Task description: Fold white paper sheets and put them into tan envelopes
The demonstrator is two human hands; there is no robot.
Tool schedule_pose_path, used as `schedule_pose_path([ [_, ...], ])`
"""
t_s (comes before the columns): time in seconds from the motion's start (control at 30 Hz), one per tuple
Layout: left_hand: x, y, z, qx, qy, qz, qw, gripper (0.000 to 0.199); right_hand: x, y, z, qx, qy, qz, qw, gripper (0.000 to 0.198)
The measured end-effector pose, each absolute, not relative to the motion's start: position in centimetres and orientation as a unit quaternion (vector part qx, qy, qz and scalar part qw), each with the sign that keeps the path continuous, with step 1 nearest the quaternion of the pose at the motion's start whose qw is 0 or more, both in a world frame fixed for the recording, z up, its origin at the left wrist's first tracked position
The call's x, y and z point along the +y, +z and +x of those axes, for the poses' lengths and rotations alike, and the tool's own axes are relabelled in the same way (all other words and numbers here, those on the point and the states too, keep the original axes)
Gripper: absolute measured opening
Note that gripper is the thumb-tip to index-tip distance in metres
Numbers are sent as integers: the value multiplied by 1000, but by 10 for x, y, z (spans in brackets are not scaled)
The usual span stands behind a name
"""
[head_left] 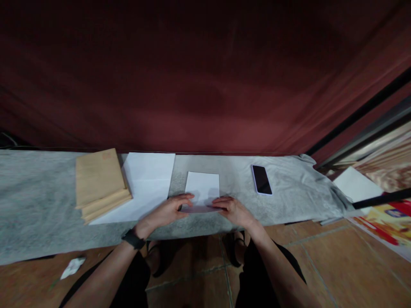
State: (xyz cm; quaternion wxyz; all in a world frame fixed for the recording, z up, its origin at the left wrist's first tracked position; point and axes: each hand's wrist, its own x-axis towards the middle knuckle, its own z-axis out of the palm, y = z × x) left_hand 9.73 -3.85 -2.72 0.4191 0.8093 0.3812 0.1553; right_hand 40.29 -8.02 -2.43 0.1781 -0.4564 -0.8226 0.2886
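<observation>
A small white sheet of paper [203,185] lies on the grey cloth, its near edge curling up toward me. My left hand [175,208] pinches the near left corner between thumb and fingers. At the near right corner, my right hand [231,208] grips the same edge, fingers on top and thumb below. Left of it are larger white sheets [150,175], partly under a stack of brown envelopes [99,177]. A dark wristband is on my left wrist.
The narrow bench [295,192] is covered with grey cloth. A phone [262,179] in a pale case lies to the right. Behind the bench hangs a dark red curtain [205,98]. A crumpled white tissue [72,268] is on the tiled floor, and a black metal frame stands at right.
</observation>
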Motion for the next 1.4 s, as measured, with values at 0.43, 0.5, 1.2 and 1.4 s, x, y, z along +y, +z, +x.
schedule_pose_path([
  [0.43,-26,-31,109,475,241,706,466,45,-68,-33,403,-719,311,-577,229,26],
  [0.5,-23,-32,112,476,269,681,487,46,-64,-36,403,-706,330,-577,245,30],
  [1.2,-3,-10,152,688,77,704,160,29,-35,-25,367,-657,143,-735,88,29],
  [1.4,-1,-10,159,710,54,689,137,32,-33,-22,355,-634,96,-765,58,31],
])
